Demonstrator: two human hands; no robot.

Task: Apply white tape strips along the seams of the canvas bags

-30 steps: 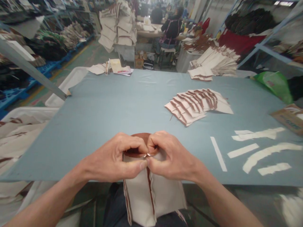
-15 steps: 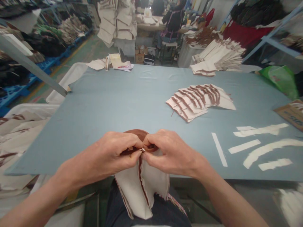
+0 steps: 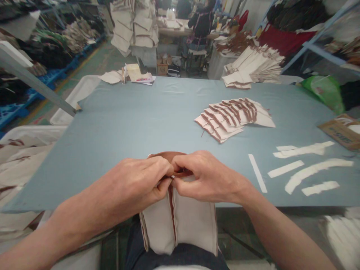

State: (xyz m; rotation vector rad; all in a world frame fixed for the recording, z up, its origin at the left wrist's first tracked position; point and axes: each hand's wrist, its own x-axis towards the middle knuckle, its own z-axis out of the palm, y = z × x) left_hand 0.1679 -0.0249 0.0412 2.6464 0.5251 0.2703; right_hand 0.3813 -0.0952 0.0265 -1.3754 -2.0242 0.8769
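A cream fabric piece (image 3: 195, 221) with brown edging hangs over the table's near edge, a brown seam running down its middle. Its brown upper band (image 3: 168, 154) curves behind my hands. My left hand (image 3: 146, 178) pinches the band's edge at the top of the seam, thumb against fingertips. Close beside it, almost touching, my right hand (image 3: 202, 174) pinches the same edge from the other side. A small pale bit shows between the two thumbs, too small to name. The fingertips hide most of the pinched edge.
On the blue table (image 3: 135, 120), a fanned stack of brown-edged cream pieces (image 3: 230, 118) lies right of centre. White strips (image 3: 306, 152) are at the right, near a cardboard box (image 3: 341, 131). More cream pieces (image 3: 250, 69) sit at the far edge. A person (image 3: 200, 26) is in the background.
The cream fabric has spread wider and swung slightly right below my hands. Both hands keep their pinch at the seam top. The whole view has shifted a little.
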